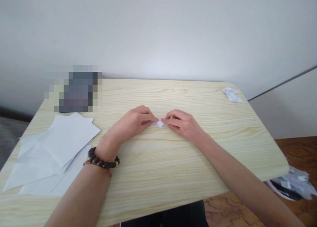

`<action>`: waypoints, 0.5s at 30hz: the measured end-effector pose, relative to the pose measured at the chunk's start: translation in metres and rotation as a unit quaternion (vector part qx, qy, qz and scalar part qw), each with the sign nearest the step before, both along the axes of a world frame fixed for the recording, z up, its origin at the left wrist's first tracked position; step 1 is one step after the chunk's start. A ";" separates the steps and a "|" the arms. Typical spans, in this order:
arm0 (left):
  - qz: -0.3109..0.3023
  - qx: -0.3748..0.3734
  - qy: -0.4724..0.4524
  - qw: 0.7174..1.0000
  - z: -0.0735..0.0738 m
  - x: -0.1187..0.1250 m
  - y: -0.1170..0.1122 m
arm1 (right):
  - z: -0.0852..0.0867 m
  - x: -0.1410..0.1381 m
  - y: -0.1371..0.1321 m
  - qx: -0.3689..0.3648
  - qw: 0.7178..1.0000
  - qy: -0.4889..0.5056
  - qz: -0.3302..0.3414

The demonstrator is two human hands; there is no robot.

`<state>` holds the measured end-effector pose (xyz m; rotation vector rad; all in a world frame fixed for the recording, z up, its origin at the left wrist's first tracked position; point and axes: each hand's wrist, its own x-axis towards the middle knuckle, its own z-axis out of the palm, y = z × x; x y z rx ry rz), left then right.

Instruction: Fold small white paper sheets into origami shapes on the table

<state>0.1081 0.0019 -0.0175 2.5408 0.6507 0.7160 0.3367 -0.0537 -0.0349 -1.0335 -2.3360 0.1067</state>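
Between my two hands, at the middle of the table, lies a small folded piece of white paper (160, 123) with a pointed lower edge. My left hand (137, 121), a dark bead bracelet (99, 161) on its wrist, pinches the paper's left side. On the right side, the fingertips of my right hand (180, 123) press and grip it too. Both hands rest low against the tabletop, and the fingers cover much of the paper.
Loose white sheets (69, 137) are spread over the table's left side. Behind them stands a blurred dark device (78, 91). A folded white paper piece (232, 94) lies at the back right of the wooden table (173, 174). Below the right edge, a bin (284, 190) holds crumpled paper.
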 end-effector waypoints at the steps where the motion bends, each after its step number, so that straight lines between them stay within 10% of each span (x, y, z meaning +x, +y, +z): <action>1: -0.006 -0.002 0.003 1.000 0.001 -0.001 0.000 | 0.000 0.000 0.000 0.003 1.000 0.001 -0.003; 15: 0.052 0.021 0.062 0.996 0.013 0.000 -0.006 | 0.004 -0.007 -0.009 0.032 0.995 -0.063 -0.066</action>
